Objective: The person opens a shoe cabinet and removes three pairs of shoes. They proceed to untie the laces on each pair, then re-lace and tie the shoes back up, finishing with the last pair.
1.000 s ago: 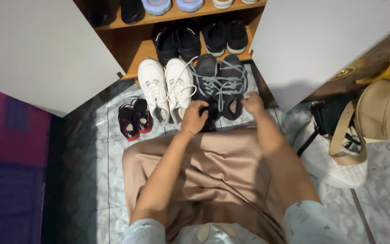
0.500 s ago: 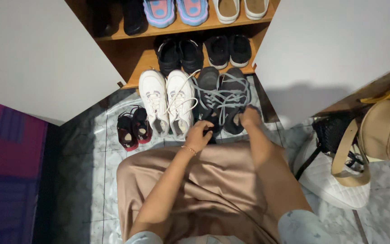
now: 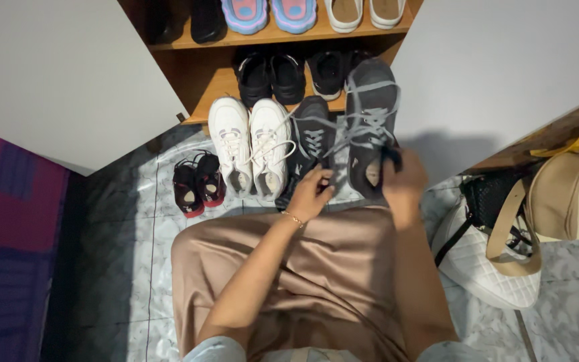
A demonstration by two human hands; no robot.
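My left hand (image 3: 309, 194) pinches the heel of one grey sneaker (image 3: 309, 137) on the floor, my right hand (image 3: 403, 184) grips its lifted mate (image 3: 370, 124) (laces trailing), before the shoe cabinet's lower shelf (image 3: 219, 84).

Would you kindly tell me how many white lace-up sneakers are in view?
2: the left white lace-up sneaker and the right one stand side by side on the floor before the cabinet; others may be hidden.
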